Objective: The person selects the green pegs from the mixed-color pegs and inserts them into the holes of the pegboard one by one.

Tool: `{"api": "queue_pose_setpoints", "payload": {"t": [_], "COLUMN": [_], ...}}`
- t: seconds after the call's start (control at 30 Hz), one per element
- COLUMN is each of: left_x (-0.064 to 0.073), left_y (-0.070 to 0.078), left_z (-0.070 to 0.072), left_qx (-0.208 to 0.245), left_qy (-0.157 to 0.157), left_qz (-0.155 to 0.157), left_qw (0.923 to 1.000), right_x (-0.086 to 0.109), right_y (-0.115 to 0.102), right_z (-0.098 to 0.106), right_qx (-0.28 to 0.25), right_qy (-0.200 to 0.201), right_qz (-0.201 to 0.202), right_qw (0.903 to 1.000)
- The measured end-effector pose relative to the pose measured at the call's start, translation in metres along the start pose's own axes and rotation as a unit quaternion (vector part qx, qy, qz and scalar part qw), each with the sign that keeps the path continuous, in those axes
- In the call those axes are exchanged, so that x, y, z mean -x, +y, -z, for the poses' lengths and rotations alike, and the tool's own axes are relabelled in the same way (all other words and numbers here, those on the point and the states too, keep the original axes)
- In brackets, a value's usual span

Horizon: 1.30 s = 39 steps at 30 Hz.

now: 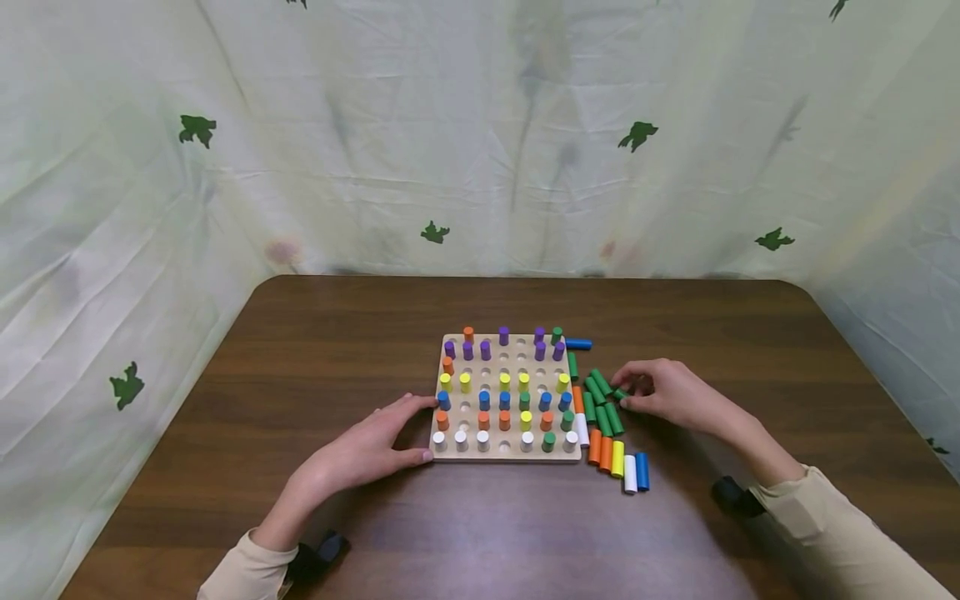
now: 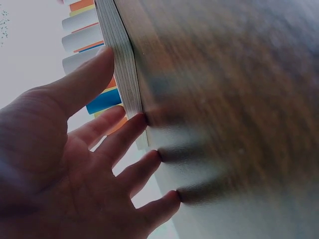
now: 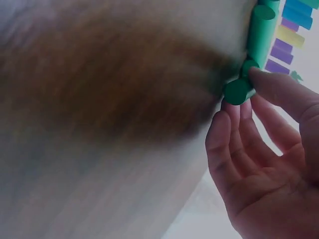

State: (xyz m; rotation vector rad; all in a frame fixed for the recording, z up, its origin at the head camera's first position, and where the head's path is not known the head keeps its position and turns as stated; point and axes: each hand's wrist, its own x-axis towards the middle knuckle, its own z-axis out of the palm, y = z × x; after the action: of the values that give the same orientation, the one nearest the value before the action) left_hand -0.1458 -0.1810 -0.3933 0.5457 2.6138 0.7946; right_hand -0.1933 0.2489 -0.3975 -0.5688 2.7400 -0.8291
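A wooden pegboard (image 1: 505, 457) lies flat on the table with rows of white, orange, blue, yellow, purple and green pegs upright in its holes. Along its left side rests my left hand (image 1: 367, 443), fingers extended. Its thumb touches the front left corner and a fingertip is beside a blue peg (image 1: 443, 401); in the left wrist view the thumb lies against the board's edge (image 2: 124, 59). Right of the board, my right hand (image 1: 671, 396) pinches a green peg (image 3: 237, 92) between thumb and fingers, low over the table. Several loose green pegs (image 1: 614, 419) lie beside it.
Loose orange (image 1: 605, 455), yellow (image 1: 618, 459), white (image 1: 630, 475) and blue pegs (image 1: 642, 472) lie near the board's front right corner. Another blue peg (image 1: 578, 343) lies by the back right corner. Behind the brown table (image 1: 345, 317) hangs a pale curtain (image 1: 480, 150).
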Motion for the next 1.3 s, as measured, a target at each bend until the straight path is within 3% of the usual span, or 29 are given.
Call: {"api": "queue_pose_setpoints", "payload": {"t": [0.33,0.63,1.3], "left_x": [0.000,0.000,0.000], "left_y": [0.000,0.000,0.001], "left_z": [0.000,0.000,-0.001], "left_qx": [0.001,0.004,0.000], "left_qy": [-0.001,-0.003,-0.002], "left_qz": [0.001,0.003,0.008], "left_qw": [1.0000,1.0000,1.0000], "right_x": [0.005,-0.003,-0.028], "right_y": [-0.007,-0.017,-0.030], "right_z": [0.006,0.005,-0.005], "right_qx": [0.005,-0.045,-0.124], "right_qy": [0.040,0.069,0.078], "right_qz": [0.028,0.047,0.062], "right_qw": [0.9988,0.9955,0.9873]}}
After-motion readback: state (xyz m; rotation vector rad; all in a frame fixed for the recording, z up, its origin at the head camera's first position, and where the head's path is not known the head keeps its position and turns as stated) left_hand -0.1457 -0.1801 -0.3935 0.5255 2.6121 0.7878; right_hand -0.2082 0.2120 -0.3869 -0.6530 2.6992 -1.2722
